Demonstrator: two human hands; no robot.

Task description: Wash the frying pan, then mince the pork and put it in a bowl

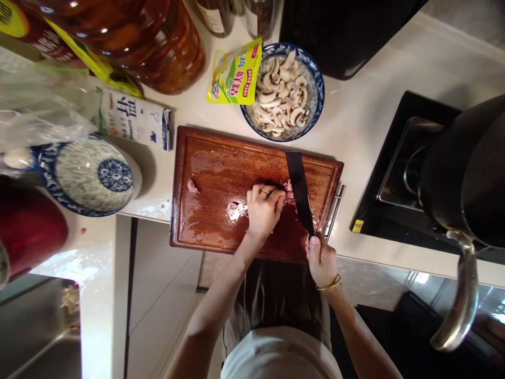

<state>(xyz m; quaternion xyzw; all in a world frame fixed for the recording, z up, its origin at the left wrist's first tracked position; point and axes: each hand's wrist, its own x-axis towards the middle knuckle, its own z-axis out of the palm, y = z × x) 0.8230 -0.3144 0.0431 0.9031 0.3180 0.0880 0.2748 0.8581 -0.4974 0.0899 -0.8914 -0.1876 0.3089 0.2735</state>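
Note:
My right hand (321, 260) is closed around the handle of a dark-bladed kitchen knife (299, 187). The blade stands across the right part of a wet wooden cutting board (213, 226). Just left of the blade lies a small heap of chopped pink raw meat (289, 195). With curled fingers, my left hand (265, 208) grips at the heap's left edge, close to the blade; its fingertips partly hide what they hold. Two small meat scraps lie apart on the board, one at the left (192, 186) and one near the middle (233, 205).
Beyond the board stands a bowl of sliced mushrooms (280, 100) with a yellow seasoning packet (236, 73) over its rim. Left are a patterned bowl (92, 176), a salt bag (136, 118) and a large oil bottle (158, 47). A pot (465, 168) sits on the stove, handle jutting frontward.

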